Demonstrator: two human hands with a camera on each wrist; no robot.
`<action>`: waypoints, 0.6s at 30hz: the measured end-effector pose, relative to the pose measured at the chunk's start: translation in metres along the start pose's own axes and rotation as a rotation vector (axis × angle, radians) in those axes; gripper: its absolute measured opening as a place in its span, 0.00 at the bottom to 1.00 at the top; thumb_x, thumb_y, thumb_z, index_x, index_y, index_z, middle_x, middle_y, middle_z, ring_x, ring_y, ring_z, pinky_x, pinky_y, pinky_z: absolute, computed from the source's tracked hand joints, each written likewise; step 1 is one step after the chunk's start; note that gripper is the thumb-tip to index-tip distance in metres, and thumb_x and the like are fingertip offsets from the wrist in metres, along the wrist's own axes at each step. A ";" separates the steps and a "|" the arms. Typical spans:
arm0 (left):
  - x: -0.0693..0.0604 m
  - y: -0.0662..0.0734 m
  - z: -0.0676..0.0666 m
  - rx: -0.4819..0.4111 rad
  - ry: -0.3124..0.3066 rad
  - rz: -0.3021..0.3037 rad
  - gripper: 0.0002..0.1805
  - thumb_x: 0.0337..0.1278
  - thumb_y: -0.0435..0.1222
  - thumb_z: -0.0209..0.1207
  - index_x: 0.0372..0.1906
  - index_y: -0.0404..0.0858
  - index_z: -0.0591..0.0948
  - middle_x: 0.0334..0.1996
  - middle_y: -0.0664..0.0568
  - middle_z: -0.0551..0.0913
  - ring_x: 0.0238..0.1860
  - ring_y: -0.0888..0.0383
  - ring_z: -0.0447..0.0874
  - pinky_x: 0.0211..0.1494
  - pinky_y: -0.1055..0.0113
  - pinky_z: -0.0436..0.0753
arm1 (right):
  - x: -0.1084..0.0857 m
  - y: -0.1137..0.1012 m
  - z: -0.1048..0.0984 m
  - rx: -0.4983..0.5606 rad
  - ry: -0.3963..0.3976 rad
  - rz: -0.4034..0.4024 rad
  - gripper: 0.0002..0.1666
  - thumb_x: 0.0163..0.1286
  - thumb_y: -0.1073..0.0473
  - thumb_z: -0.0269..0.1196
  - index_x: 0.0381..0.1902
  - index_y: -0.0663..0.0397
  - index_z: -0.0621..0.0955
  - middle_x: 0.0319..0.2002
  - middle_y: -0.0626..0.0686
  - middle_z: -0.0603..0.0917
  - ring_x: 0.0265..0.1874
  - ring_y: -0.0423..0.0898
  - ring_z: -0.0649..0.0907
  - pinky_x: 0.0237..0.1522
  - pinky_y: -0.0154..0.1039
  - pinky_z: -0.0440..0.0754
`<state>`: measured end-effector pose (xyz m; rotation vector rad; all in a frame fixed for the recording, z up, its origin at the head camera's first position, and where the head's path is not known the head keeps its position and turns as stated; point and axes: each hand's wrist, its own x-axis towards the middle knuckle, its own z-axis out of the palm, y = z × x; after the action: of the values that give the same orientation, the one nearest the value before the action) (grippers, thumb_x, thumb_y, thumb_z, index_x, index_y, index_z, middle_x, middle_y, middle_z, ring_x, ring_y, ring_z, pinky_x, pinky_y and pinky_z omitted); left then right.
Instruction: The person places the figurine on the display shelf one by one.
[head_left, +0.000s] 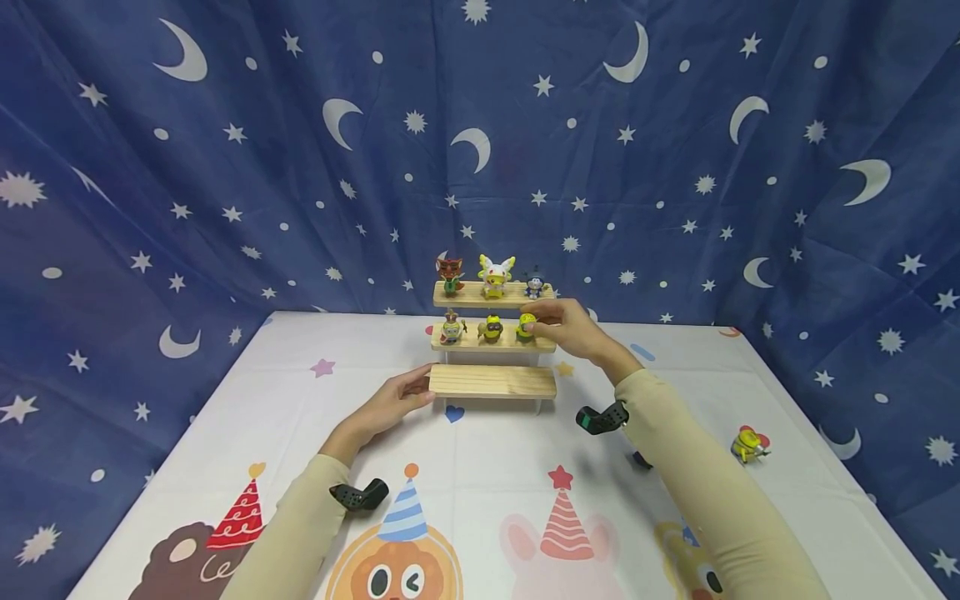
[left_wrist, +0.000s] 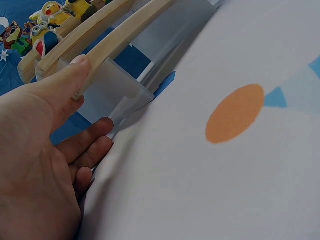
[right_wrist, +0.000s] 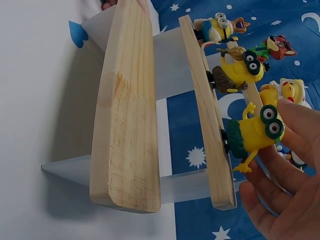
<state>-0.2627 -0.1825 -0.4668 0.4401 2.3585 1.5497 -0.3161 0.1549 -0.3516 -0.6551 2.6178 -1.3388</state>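
Observation:
A three-step wooden display stand [head_left: 491,381] with translucent side supports stands at mid-table. My left hand [head_left: 390,402] holds the left end of its lowest board, the thumb on the wood and the other fingers loosely curled below. On the middle board's right end stands a minion figure [right_wrist: 257,130] in a green skirt. My right hand [right_wrist: 287,170] pinches it, thumb by its head and fingers behind. Left of it are a minion with a dark brown skirt [right_wrist: 237,75] and a crowned minion [head_left: 452,328].
The top board carries a fox figure [head_left: 450,275], a yellow figure in a white costume [head_left: 496,277] and a small blue-grey figure [head_left: 534,286]. Another yellow figure [head_left: 746,446] lies on the white printed tablecloth [head_left: 480,467] at right. A starry blue curtain [head_left: 420,208] hangs behind.

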 end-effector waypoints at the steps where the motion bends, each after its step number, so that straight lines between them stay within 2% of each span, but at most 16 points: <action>1: 0.000 0.000 0.000 -0.004 0.000 0.001 0.39 0.73 0.45 0.57 0.81 0.41 0.56 0.75 0.38 0.67 0.74 0.39 0.68 0.77 0.44 0.68 | 0.000 0.000 0.000 -0.001 -0.001 0.000 0.26 0.75 0.56 0.62 0.68 0.57 0.76 0.66 0.61 0.79 0.61 0.58 0.81 0.64 0.56 0.80; 8: 0.000 -0.001 -0.001 0.007 -0.005 0.032 0.38 0.74 0.43 0.56 0.80 0.39 0.56 0.74 0.35 0.68 0.73 0.38 0.69 0.76 0.43 0.69 | -0.002 0.001 -0.004 0.000 0.000 -0.005 0.26 0.76 0.54 0.60 0.69 0.57 0.76 0.67 0.61 0.79 0.63 0.59 0.80 0.65 0.57 0.78; 18: 0.000 -0.001 -0.002 0.002 -0.016 0.032 0.39 0.74 0.44 0.56 0.81 0.38 0.55 0.74 0.35 0.67 0.74 0.37 0.67 0.76 0.43 0.68 | -0.012 0.006 -0.019 -0.008 0.019 -0.001 0.25 0.79 0.54 0.57 0.68 0.58 0.76 0.68 0.62 0.77 0.65 0.60 0.79 0.68 0.60 0.75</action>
<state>-0.2636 -0.1843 -0.4672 0.4913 2.3523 1.5527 -0.3136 0.1775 -0.3462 -0.6475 2.6394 -1.3415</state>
